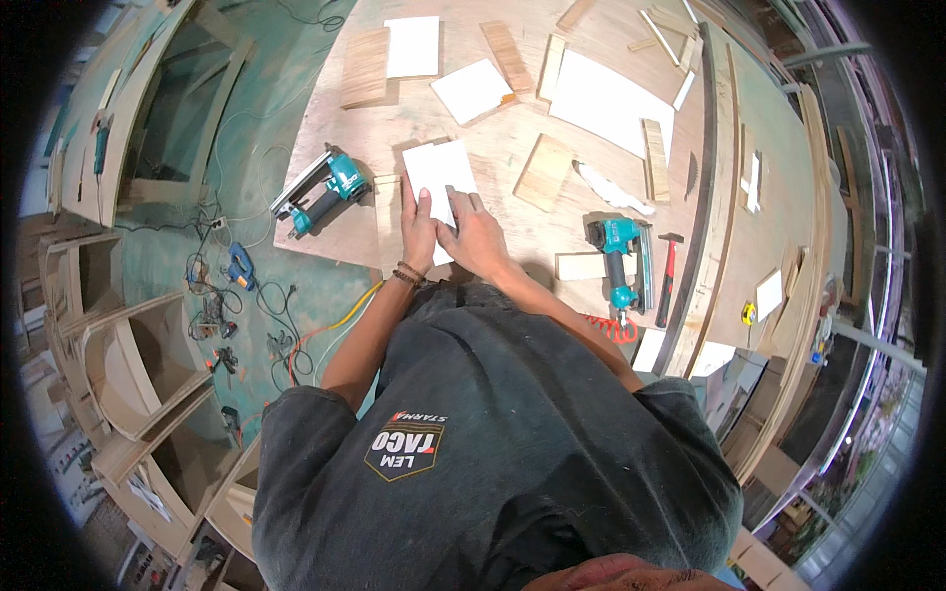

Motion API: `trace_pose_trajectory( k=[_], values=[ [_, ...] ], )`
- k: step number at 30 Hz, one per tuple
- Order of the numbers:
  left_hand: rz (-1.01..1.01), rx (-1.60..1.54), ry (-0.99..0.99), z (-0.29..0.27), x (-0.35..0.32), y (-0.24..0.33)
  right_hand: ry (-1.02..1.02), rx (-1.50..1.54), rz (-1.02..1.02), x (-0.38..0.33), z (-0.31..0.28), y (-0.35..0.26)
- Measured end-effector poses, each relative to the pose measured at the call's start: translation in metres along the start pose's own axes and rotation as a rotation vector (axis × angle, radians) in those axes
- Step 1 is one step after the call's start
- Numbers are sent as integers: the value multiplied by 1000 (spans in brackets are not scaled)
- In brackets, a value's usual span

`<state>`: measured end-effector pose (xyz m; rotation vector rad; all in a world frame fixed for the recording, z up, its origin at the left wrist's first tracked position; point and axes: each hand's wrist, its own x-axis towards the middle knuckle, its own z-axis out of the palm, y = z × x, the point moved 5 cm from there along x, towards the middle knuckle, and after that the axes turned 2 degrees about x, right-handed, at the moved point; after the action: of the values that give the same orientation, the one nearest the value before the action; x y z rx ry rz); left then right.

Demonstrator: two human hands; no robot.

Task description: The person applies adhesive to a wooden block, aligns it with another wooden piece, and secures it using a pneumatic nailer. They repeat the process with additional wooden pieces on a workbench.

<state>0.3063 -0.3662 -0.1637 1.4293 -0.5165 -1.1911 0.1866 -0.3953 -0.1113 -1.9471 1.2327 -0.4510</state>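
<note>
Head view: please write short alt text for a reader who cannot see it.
Seen from above, a person presses the left hand and right hand flat on a white panel on a plywood workbench. Teal nail guns lie either side, with wood offcuts beyond.

Both forearms stretched forward, left hand [418, 225] and right hand [473, 234] side by side, palms down, fingers flat and extended, beaded band on left wrist.

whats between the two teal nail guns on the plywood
In the head view, both hands, left hand and right hand, pressing a white panel, lie between the left nail gun and the right nail gun.
</note>
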Motion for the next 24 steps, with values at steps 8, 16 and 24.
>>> trace_pose_trajectory(
  k=[8,16,24],
  values=[
    [223,288,98,-13,9,-20,443,14,298,42,-113,122],
    [196,315,67,-1,16,-22,473,-851,653,26,-300,369],
    [275,384,112,-7,4,-2,511,-266,345,39,-238,249]
  ],
)
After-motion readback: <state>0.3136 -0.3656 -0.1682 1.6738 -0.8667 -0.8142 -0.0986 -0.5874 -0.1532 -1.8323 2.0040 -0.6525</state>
